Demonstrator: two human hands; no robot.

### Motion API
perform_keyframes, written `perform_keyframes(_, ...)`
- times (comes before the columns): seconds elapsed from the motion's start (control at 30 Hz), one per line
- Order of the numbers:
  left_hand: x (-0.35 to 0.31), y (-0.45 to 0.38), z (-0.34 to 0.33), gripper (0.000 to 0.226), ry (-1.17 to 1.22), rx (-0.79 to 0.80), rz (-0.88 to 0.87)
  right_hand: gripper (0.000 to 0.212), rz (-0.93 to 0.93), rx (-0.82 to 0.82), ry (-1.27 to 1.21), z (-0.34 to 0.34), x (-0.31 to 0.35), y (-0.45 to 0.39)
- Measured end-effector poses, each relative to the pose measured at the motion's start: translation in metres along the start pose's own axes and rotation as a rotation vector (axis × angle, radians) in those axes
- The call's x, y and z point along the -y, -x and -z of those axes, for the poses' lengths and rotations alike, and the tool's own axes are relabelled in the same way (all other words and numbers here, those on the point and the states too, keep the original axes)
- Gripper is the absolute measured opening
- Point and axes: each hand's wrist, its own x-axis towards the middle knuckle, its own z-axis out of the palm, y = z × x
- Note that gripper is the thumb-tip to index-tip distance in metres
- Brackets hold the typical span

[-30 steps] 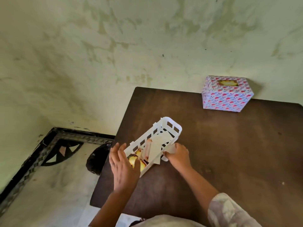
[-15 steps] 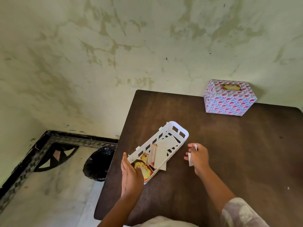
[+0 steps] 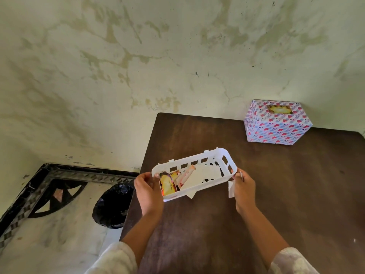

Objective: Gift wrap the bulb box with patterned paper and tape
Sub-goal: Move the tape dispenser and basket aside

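Left hand (image 3: pixel 148 189): I grip the white basket (image 3: pixel 227 158) at its near-left end.
Right hand (image 3: pixel 244 189): pinching a paper scrap (image 3: pixel 230 189) against the far-right end.
Basket axis: hand to hand.
Wrapped bulb box (image 3: pixel 276 125): well beyond my right hand, nearer it.

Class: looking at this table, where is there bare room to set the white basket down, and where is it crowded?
Bare table: the wide patch right of the white basket, nearer than the wrapped box. Crowded: the left edge, where left hand and right hand hold it.
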Motion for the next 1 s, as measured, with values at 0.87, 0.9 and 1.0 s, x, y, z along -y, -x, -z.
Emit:
perform_keyframes(0.87,-0.075,-0.183,-0.111,0.036,0.104,0.305,-0.007,0.030,-0.015,0.013,-0.031,-0.089,0.070,-0.142)
perform_keyframes(0.9,-0.076,-0.187,-0.114,0.037,0.111,0.295,0.000,0.030,-0.008,0.015,-0.023,-0.092,0.071,-0.146)
perform_keyframes(1.0,-0.076,-0.196,-0.119,0.041,0.095,0.292,0.006,0.030,0.002,0.034,-0.008,-0.097,0.075,-0.152)
